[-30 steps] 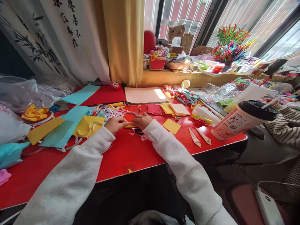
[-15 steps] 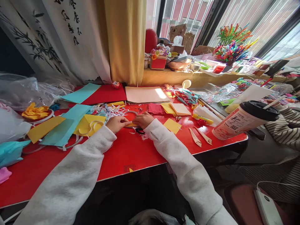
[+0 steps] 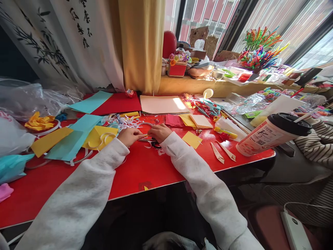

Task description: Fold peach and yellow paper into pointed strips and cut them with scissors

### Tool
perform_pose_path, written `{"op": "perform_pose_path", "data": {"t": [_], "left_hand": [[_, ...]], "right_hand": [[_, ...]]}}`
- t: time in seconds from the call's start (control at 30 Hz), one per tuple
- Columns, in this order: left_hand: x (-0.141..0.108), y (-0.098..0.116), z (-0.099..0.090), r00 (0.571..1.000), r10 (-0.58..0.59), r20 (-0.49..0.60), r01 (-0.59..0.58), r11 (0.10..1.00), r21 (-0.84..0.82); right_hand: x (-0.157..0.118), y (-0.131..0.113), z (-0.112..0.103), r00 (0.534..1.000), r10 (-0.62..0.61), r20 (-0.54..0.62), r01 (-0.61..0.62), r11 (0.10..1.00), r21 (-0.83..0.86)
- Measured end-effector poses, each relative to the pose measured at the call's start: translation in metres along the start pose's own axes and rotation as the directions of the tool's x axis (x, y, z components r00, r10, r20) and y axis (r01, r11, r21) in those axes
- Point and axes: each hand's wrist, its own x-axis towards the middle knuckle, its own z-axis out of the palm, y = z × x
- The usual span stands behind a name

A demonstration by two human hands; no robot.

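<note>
Between the fingertips of my left hand (image 3: 130, 136) and my right hand (image 3: 160, 132) is a small piece of yellow paper (image 3: 144, 135), seen nearly edge-on. Both hands pinch it, one at each end. Right below it on the red table (image 3: 145, 166) lie scissors (image 3: 155, 144) with black handles, partly hidden by my right hand. A pale ring (image 3: 145, 124) shows just behind my fingers. To the right of my right hand lies a yellow paper square (image 3: 192, 139). Two folded cream paper petals (image 3: 217, 152) rest farther right.
Blue paper strips (image 3: 75, 137) and yellow paper (image 3: 100, 137) lie at the left. A tilted paper cup (image 3: 273, 133) with a black lid stands near the right edge. Behind are stacked cream sheets (image 3: 164, 105), red squares (image 3: 174, 120) and a glue stick (image 3: 225, 132). Another person's striped sleeve (image 3: 316, 139) is at far right.
The yellow paper between my fingers has tilted and now looks thinner, and more of the scissors shows under it. My hands stay in nearly the same place; the view has shifted slightly.
</note>
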Motion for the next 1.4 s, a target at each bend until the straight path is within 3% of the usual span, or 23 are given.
{"op": "perform_pose_path", "data": {"t": [0.13, 0.27, 0.33, 0.53, 0.8, 1.07, 1.3, 1.4], "left_hand": [[0.000, 0.000, 0.001, 1.000, 0.026, 0.002, -0.026, 0.999, -0.045], [0.001, 0.000, 0.001, 0.999, -0.050, 0.003, 0.050, 0.999, -0.005], [0.001, 0.001, 0.000, 0.997, -0.056, -0.051, 0.058, 0.998, 0.024], [0.001, 0.004, -0.003, 0.977, 0.069, -0.200, -0.066, 0.998, 0.022], [0.000, 0.004, -0.001, 0.998, -0.020, -0.056, 0.016, 0.997, -0.078], [-0.002, 0.006, 0.000, 0.999, 0.025, -0.034, -0.031, 0.986, -0.162], [-0.002, 0.012, 0.000, 0.990, 0.074, -0.124, -0.120, 0.894, -0.431], [-0.003, 0.014, -0.001, 0.977, 0.101, -0.189, -0.175, 0.882, -0.437]], "right_hand": [[0.001, -0.001, 0.002, 1.000, -0.013, -0.027, 0.011, 0.997, -0.078], [0.000, -0.002, 0.000, 0.999, -0.019, -0.035, 0.016, 0.996, -0.092], [-0.001, -0.001, -0.003, 0.999, 0.026, -0.046, -0.028, 0.998, -0.062], [-0.002, 0.006, -0.006, 0.987, 0.160, -0.026, -0.161, 0.986, -0.037], [0.000, 0.006, -0.003, 0.975, 0.219, -0.028, -0.218, 0.976, 0.008], [0.000, 0.001, 0.003, 0.963, 0.073, -0.261, -0.024, 0.983, 0.184], [0.000, -0.002, -0.004, 0.939, 0.258, -0.229, -0.145, 0.897, 0.418], [0.002, -0.002, -0.003, 0.919, 0.290, -0.269, -0.123, 0.856, 0.503]]}}
